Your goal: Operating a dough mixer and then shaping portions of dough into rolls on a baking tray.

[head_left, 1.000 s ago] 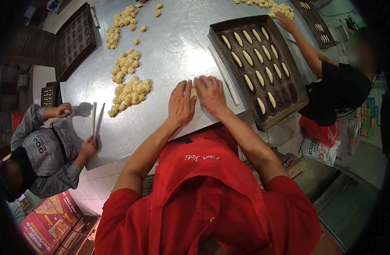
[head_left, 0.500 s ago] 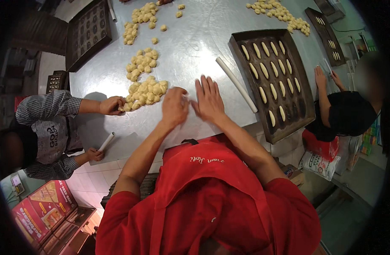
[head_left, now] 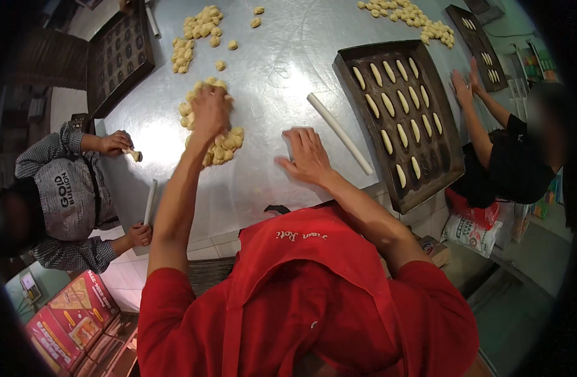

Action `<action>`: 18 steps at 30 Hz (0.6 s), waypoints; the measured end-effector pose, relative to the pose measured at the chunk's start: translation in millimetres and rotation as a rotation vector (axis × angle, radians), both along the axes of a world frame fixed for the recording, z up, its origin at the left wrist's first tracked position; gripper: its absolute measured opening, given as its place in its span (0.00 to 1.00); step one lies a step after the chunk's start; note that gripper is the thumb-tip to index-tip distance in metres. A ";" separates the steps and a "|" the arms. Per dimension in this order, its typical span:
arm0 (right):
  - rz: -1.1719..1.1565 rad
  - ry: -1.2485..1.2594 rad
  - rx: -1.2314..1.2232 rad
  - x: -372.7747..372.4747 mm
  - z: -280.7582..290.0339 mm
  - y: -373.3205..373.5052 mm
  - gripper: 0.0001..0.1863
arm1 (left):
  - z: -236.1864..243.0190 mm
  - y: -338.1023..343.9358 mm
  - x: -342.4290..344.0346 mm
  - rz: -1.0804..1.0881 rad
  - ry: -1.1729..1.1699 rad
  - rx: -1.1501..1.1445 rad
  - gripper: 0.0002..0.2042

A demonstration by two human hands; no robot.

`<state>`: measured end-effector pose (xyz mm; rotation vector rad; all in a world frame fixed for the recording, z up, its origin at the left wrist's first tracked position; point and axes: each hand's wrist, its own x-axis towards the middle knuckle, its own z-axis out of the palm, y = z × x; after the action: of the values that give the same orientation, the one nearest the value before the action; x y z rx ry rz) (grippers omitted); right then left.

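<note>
My left hand [head_left: 211, 112] reaches over the heap of pale yellow dough balls [head_left: 224, 147] left of centre, its fingertips down among the balls at the far end. Those fingers are blurred and partly hidden, so a grip on any ball does not show. Flat on the metal table [head_left: 263, 182] lies my right hand [head_left: 307, 157], thumb spread away from the fingers, nothing in it. A white rolling pin [head_left: 340, 133] rests just right of that hand. Beyond it stands a dark baking tray [head_left: 440, 160] with rows of slim dough sticks [head_left: 402, 100].
At left, a person in checked sleeves holds a dough piece [head_left: 135, 154] in one hand and a white rod [head_left: 151, 201] in the other. Another person's hands [head_left: 463, 88] are at the right edge. More dough balls [head_left: 200, 25] and a tray [head_left: 119, 56] sit farther off.
My left hand has moved left and away from me, from beside my right hand onto the dough heap. My right hand has shifted slightly nearer. The left person's hand has drawn back with a dough piece.
</note>
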<state>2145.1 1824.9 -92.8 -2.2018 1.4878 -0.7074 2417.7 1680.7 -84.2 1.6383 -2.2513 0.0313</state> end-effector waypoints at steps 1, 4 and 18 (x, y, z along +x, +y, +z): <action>-0.022 0.002 -0.002 -12.9 7.6 8.2 0.31 | 13.2 5.2 -15.8 -0.165 0.328 0.269 0.08; -0.019 -0.019 -0.096 -56.7 15.7 34.2 0.25 | 47.7 58.7 -76.2 -0.223 0.550 0.342 0.10; -1.024 -0.647 -0.474 -312.8 62.4 110.3 0.20 | -13.1 134.7 -82.3 0.123 1.142 0.894 0.12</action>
<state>1832.3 1935.2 -30.4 -1.0510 2.1156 -2.0059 2335.4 1815.4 -97.3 1.4669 -1.2501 -1.6081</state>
